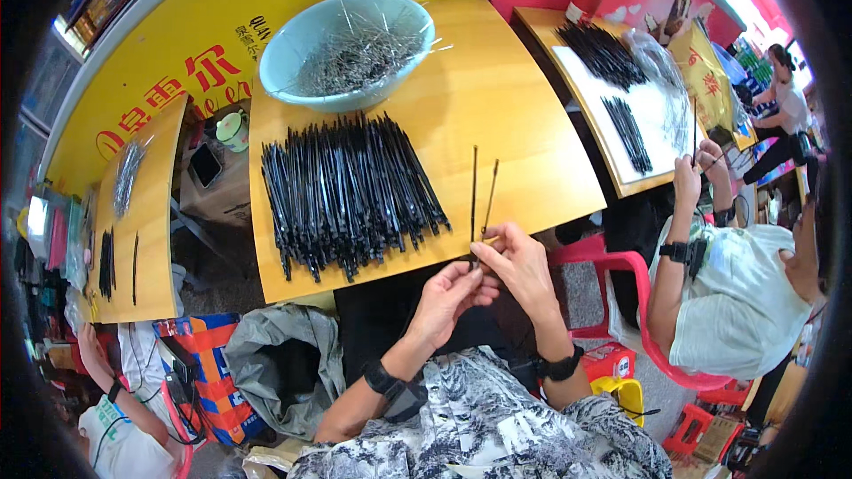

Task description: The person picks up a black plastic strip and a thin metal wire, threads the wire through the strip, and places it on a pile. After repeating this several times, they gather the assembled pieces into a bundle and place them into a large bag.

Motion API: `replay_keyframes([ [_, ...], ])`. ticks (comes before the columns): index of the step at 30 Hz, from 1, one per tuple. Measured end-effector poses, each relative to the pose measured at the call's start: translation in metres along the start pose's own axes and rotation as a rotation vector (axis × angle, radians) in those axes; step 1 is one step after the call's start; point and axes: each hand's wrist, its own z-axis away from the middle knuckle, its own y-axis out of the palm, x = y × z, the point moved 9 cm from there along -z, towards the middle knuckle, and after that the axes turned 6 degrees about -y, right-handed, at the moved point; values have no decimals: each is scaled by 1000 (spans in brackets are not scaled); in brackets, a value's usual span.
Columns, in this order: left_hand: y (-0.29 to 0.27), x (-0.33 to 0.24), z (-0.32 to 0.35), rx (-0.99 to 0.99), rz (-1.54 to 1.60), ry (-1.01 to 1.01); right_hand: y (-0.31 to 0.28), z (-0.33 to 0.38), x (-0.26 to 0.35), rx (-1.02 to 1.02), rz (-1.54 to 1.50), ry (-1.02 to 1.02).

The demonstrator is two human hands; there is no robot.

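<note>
Pinching two thin dark upright rods (pixel 480 200) between fingertips, left hand (pixel 446 300) and right hand (pixel 519 264) touching, just beside heap of black thin sticks (pixel 346 195) on wooden tabletop (pixel 515 115).

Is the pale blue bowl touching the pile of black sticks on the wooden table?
Apart. The head view shows a strip of bare wooden table between the pale blue bowl and the upper ends of the pile of black sticks.
</note>
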Motion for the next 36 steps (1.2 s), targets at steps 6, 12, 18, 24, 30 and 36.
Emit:
replay_keyframes([
  [6,3,-25,15,-12,-66,113,15,-3,22,168,-424,108],
  [12,-4,-55,20,-60,26,206,16,-23,59,151,-344,-90],
  [18,-11,-61,22,76,386,210,27,-40,93,291,-271,-186],
  [24,-22,-76,31,120,451,347,51,-78,77,618,-615,129],
  [30,-11,-83,38,152,356,339,82,-152,77,242,-705,65],
  [36,-9,-81,43,159,311,302,119,-181,72,364,-1009,303],
])
